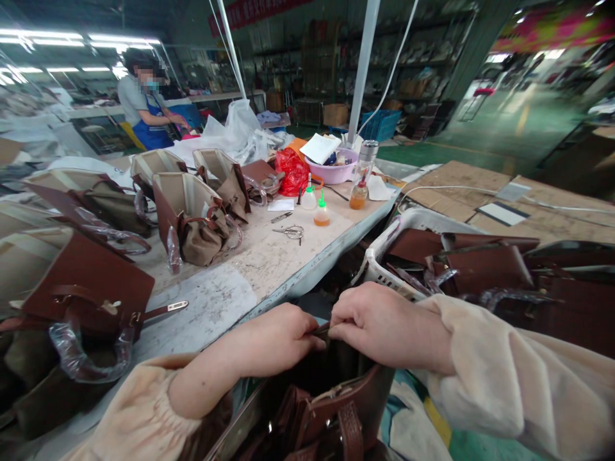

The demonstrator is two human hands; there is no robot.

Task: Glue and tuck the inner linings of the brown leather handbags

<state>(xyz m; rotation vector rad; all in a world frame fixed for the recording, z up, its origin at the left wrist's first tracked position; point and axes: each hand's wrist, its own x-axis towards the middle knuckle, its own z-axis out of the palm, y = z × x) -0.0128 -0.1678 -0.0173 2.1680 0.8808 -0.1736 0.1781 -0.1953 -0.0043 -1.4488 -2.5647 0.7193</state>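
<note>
A brown leather handbag [331, 419] rests low in front of me, its mouth facing up and its inside dark. My left hand [269, 339] pinches the far upper edge of the bag from the left. Close beside it, nearly touching, my right hand [372, 323] grips the same edge with thumb and bent fingers. The bag's lower part runs out of view at the bottom. To the left, another brown handbag [96, 288] stands on the table, its handle wrapped in clear plastic.
Several unfinished bags [192, 211] line the worktable [225, 282]. Scissors [291, 232], a green-tipped glue bottle [321, 211], a red plastic bag [292, 169] and a purple basin [334, 169] lie farther back. A white crate [379, 262] of brown bags stands right. A co-worker [147, 105] stands beyond.
</note>
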